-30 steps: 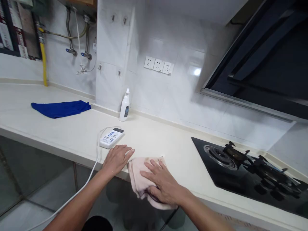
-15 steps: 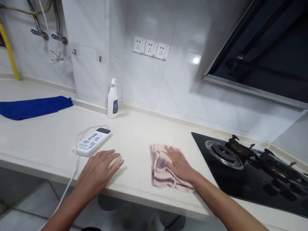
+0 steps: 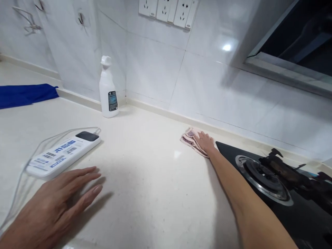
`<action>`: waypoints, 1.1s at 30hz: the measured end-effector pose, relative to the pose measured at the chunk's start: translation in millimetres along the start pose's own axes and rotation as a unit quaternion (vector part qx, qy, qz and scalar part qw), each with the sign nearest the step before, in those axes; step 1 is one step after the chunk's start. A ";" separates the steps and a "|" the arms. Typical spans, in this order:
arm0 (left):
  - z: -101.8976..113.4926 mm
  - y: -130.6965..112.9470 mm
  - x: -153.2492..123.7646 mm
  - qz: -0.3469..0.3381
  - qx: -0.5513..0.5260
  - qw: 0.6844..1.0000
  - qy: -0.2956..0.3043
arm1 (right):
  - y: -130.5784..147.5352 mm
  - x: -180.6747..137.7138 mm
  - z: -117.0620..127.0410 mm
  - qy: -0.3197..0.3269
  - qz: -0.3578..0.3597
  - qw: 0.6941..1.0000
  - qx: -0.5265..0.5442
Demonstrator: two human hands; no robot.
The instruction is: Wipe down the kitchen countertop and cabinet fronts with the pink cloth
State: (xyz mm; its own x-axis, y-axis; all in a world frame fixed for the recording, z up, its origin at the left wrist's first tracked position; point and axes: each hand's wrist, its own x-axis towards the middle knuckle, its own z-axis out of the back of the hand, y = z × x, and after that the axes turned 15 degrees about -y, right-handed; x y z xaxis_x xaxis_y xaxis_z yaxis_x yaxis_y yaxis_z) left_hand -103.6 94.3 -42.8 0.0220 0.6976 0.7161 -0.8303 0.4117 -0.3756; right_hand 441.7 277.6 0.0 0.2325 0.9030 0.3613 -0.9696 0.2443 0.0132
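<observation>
- Folded pink cloth with dark stripes [image 3: 188,140], right of centre: shifted from mid-counter to near the back ledge of the glossy cream counter [image 3: 155,173], so wiping seems to have reached the rear strip.
- Right hand [image 3: 205,141]: lies over the cloth; whether its fingers clench it, I cannot tell.
- Left hand [image 3: 59,200], lower left: empty, fingers loosely spread.
- Black glass stove [image 3: 293,221]: right edge.
</observation>
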 end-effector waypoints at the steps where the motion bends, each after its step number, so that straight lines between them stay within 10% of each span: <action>1: -0.3 0.3 0.5 0.009 0.003 1.000 -0.002 | -3.9 4.6 -2.0 -0.001 0.001 1.000 0.001; 9: 1.7 -16.0 13.5 0.029 -0.016 0.999 -0.005 | -16.2 -28.9 16.5 0.002 -0.015 1.000 0.009; 26: 7.2 -33.7 12.4 -0.037 -0.007 0.999 0.023 | -17.6 -346.3 103.4 -0.025 0.051 0.997 0.045; 33: 8.1 -45.1 8.1 -0.061 -0.018 0.998 -0.016 | -0.5 -382.8 102.5 -0.055 0.005 0.998 -0.014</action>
State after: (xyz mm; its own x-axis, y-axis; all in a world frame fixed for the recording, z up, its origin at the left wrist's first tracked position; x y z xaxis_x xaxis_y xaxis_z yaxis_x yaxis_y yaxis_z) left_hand -70.5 76.6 -15.3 0.1043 0.6224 0.7757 -0.8020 0.5139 -0.3046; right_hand 345.3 -104.4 -42.8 0.2120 0.8613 0.4617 -0.9689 0.2469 -0.0157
